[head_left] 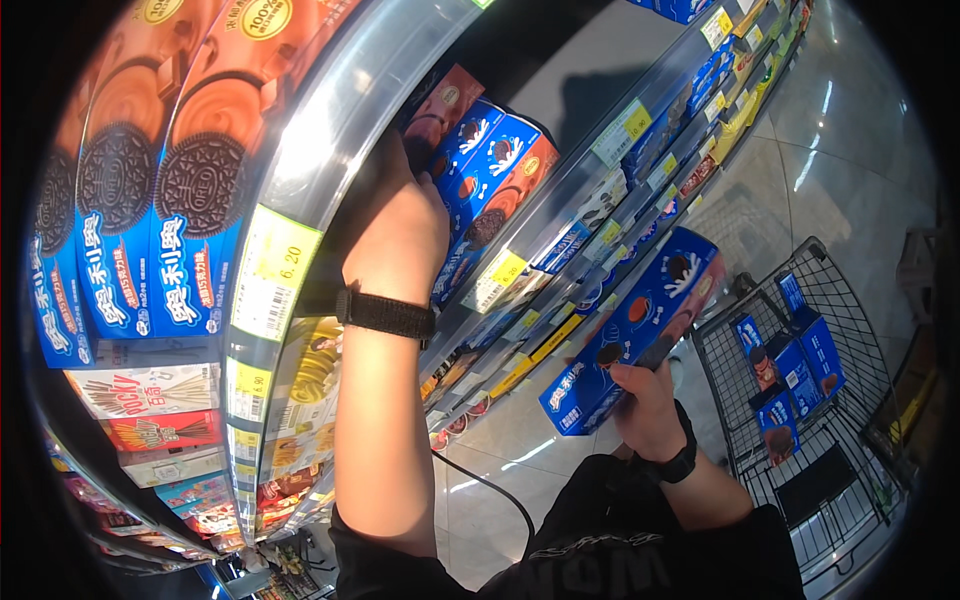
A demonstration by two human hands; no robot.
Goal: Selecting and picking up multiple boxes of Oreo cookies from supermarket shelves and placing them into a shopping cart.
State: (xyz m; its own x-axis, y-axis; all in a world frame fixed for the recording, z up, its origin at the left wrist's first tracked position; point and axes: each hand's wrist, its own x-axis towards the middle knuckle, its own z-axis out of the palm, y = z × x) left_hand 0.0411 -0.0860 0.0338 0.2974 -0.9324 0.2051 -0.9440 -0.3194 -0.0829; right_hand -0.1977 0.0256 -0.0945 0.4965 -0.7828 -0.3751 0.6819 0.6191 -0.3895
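Observation:
My right hand (651,412) grips a long blue cookie box (632,335) near its lower end, thumb on the front face. The box is tilted and held out in front of the shelves, on the cart's side. My left hand (402,220) reaches into a shelf, back of the hand toward me. Beside its thumb stand blue and brown cookie boxes (485,180), close together on the shelf. The left fingers are mostly hidden in shadow and behind the hand, so whether they grasp a box does not show. Black bands circle both wrists.
A wire shopping cart (835,455) stands at the right with several blue boxes (790,375) in it. At the left, large chocolate cookie boxes (150,180) fill a shelf behind a clear edge with price tags (275,270). Lower shelves hold snack packs (160,430). Tiled floor (800,150) runs alongside.

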